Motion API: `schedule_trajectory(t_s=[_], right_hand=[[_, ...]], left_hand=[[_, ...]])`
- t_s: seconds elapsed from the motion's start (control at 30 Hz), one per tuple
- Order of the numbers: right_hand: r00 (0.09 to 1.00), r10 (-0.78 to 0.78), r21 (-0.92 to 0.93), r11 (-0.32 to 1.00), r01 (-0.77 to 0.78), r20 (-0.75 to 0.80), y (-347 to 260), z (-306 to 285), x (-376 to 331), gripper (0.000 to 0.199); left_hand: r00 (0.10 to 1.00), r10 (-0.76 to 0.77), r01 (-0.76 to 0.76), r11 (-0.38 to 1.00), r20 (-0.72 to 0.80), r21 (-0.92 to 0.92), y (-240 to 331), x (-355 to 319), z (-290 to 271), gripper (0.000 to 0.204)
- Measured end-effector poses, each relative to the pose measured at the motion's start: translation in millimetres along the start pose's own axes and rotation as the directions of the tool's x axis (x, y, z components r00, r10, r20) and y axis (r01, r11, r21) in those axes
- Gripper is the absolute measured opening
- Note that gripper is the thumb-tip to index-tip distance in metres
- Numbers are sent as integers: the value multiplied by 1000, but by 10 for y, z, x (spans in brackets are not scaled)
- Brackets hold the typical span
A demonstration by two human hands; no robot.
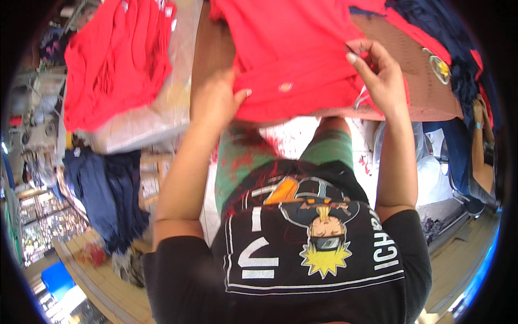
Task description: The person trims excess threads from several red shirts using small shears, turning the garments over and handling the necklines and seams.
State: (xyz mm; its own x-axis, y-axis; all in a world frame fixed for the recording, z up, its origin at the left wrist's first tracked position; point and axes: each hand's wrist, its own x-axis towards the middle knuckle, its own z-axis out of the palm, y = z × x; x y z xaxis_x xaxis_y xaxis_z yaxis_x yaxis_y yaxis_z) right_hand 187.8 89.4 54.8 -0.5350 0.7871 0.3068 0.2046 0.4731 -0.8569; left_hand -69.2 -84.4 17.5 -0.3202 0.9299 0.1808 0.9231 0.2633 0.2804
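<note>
A red garment [297, 51] with a small round light mark near its lower edge lies spread over the brown tabletop in front of me. At its left edge, my left hand [213, 102] is closed on the cloth, thumb on top and fingertips mostly hidden. My right hand [380, 78] pinches at the garment's right edge, thumb and forefinger nearly meeting; a small dark patch shows between them, too unclear to name. Below that hand, a thin whitish strip [361, 98] lies against the red cloth.
Red garments [121, 65] are piled on a pale table [181, 75] at left. Dark blue clothing [110, 194] hangs below. Dark fabric [431, 27] and a looped cord with a yellow piece [443, 69] lie at right. Another person's arm [482, 146] shows at the far right.
</note>
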Motion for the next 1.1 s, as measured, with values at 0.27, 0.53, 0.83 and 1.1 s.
schedule_trajectory(t_s=[0.27,0.53,0.83,1.1], right_hand=[[941,75,82,995,-50,-329,285,-980,166,14],[964,-120,-284,958,50,-236,789,-757,1315,22],[872,-316,-350,919,184,-373,1109,-128,2443,36],[954,164,152,980,-129,-249,426,-584,1124,20]], left_hand=[[556,-797,-355,29,-237,-934,-985,484,-1319,26],[808,-290,-137,754,-513,-642,-143,372,-549,68],[986,121,-131,988,-114,-85,120,221,389,40],[934,0,-69,981,-358,-182,-817,154,-416,14]])
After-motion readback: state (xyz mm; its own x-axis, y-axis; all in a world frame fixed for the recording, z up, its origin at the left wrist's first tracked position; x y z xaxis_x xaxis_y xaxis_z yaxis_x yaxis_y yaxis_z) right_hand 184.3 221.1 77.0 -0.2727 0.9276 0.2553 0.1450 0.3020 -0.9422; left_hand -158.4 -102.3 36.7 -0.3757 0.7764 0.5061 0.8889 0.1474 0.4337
